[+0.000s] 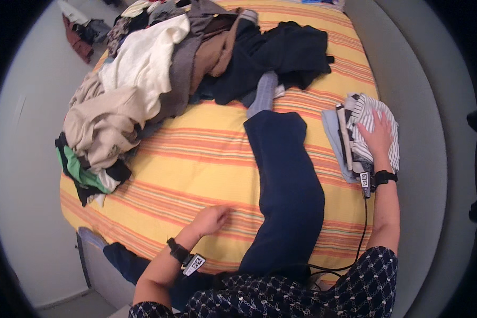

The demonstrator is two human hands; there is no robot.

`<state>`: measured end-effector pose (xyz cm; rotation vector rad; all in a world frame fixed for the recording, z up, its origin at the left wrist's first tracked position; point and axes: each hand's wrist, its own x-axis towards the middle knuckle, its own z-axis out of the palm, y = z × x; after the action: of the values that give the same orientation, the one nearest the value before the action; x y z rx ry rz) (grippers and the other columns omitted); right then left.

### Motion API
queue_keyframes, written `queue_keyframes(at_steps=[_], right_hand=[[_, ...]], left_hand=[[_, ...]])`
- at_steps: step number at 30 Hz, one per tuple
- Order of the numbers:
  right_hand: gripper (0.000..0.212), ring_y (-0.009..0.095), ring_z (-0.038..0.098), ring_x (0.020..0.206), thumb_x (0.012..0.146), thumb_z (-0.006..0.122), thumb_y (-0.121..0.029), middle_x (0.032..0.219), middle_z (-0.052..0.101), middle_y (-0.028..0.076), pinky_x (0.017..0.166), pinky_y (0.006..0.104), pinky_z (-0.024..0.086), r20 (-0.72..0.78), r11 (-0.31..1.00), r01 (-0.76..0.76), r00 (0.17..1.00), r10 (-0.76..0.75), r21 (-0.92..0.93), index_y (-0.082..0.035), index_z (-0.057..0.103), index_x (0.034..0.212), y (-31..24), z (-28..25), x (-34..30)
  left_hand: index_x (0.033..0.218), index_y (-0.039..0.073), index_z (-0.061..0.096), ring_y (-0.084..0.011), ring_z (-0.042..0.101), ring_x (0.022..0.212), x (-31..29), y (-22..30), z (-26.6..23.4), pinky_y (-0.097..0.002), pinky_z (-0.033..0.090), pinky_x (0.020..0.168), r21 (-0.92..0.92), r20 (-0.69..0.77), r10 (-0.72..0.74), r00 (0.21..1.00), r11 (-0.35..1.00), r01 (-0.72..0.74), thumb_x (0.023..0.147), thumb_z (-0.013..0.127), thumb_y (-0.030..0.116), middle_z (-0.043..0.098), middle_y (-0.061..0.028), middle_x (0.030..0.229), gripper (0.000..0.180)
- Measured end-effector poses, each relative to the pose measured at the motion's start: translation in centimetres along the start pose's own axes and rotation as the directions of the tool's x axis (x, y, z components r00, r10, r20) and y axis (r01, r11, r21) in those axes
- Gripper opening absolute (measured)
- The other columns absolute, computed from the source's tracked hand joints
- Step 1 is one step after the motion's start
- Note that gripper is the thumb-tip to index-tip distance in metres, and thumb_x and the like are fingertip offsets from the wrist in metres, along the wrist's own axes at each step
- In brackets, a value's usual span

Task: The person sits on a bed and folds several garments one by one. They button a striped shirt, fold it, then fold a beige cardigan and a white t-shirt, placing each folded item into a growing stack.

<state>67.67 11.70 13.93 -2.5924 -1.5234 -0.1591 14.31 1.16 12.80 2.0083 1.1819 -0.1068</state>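
Note:
My right hand [377,137] lies flat with fingers spread on a folded black-and-white striped garment [391,117]. That garment tops a stack of folded clothes at the bed's right side; a light blue folded garment [335,139] sticks out along the stack's left edge. My left hand [212,220] hovers over the striped bedspread [206,143], left of my outstretched leg. Its fingers are loosely curled in, and nothing shows in them.
A big heap of loose clothes covers the far left of the bed, with a white knit garment [146,58], a beige garment [103,124] and a black garment [289,53]. My leg in navy trousers [289,175] stretches across the middle. A grey wall [408,69] borders the right side. A black cable [363,228] hangs from my right wrist.

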Motion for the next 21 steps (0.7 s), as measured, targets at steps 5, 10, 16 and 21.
queue_keyframes(at_steps=[5, 10, 16, 21], right_hand=[[0.077, 0.04, 0.03, 0.13, 0.074, 0.059, -0.062, 0.145, 0.031, 0.012, 0.097, 0.064, 0.028, -0.012, 0.993, -0.013, 1.0, 0.012, -0.116, -0.021, 0.04, 0.136, -0.5, -0.3, -0.2], [0.079, 0.035, 0.042, 0.124, 0.076, 0.058, -0.059, 0.132, 0.046, 0.021, 0.1, 0.0421, 0.036, 0.122, 0.999, -0.045, 0.992, 0.042, 0.026, -0.007, 0.043, 0.133, -0.4, -3.8, 1.7], [0.053, 0.035, 0.058, 0.104, 0.078, 0.061, -0.043, 0.108, 0.062, 0.02, 0.086, 0.0426, 0.046, 0.422, 0.862, 0.347, 0.889, -0.177, -0.369, -0.001, 0.059, 0.111, -13.1, -11.3, 2.4], [0.036, 0.035, 0.061, 0.086, 0.08, 0.06, -0.037, 0.089, 0.064, 0.019, 0.073, 0.0411, 0.048, 0.092, 0.576, 0.77, 0.576, -0.813, 0.274, -0.002, 0.064, 0.088, -35.2, -13.2, 1.9]], left_hand=[[0.105, 0.007, 0.06, -0.0345, 0.06, 0.088, -1.2, 0.0, 0.0, -0.0425, 0.049, 0.076, -0.022, 0.019, 0.006, 1.0, 1.0, -0.006, 0.082, 0.052, 0.017, 0.064, -0.0165, 0.094, 0.026], [0.104, 0.007, 0.061, -0.0336, 0.061, 0.087, -5.0, -3.6, -0.4, -0.0412, 0.049, 0.076, -0.087, -0.091, -0.018, 0.996, 0.996, 0.01, 0.079, 0.055, 0.015, 0.064, -0.0165, 0.093, 0.027], [0.104, 0.003, 0.06, -0.0235, 0.064, 0.078, -11.3, -12.5, -3.1, -0.0341, 0.051, 0.071, -0.486, -0.215, -0.39, 0.896, 0.838, 0.248, 0.084, 0.056, 0.014, 0.066, -0.0115, 0.088, 0.024], [0.105, 0.002, 0.057, -0.0126, 0.063, 0.07, -13.1, -14.7, -4.5, -0.0249, 0.051, 0.066, -0.95, -0.268, -0.598, 0.755, 0.294, -0.105, 0.089, 0.053, 0.013, 0.065, -0.0053, 0.086, 0.02]])
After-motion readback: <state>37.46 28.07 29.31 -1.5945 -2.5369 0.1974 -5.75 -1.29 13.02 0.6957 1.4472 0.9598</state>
